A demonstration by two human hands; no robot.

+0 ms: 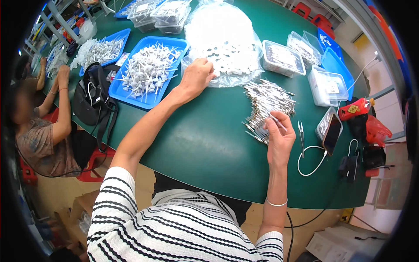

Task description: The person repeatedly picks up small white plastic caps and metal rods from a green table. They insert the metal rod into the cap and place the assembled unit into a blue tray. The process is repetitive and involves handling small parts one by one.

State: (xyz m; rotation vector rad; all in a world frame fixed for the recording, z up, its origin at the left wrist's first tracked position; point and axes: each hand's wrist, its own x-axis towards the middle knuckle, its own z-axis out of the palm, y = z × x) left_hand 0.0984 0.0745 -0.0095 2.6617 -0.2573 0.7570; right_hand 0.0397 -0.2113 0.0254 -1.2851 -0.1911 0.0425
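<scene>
My left hand (197, 77) is at the near left edge of a clear plastic bag (240, 80) of small white plastic pieces (227, 59). Its fingers are curled together, and whatever they hold is hidden. My right hand (280, 139) pinches a thin metal rod (278, 122) between thumb and fingers. Just beyond it, a heap of similar slim metal rods (266, 102) lies loose on the green table (205, 135). Left of my left hand, a blue tray (150, 104) holds white pieces with thin stems (148, 70).
Tweezers (301, 135), a white cable (301, 161) and a phone (332, 134) on a small box lie to the right. Clear boxes (283, 59) stand behind them. A black bag (94, 94) sits at the left edge, near another person (46, 131).
</scene>
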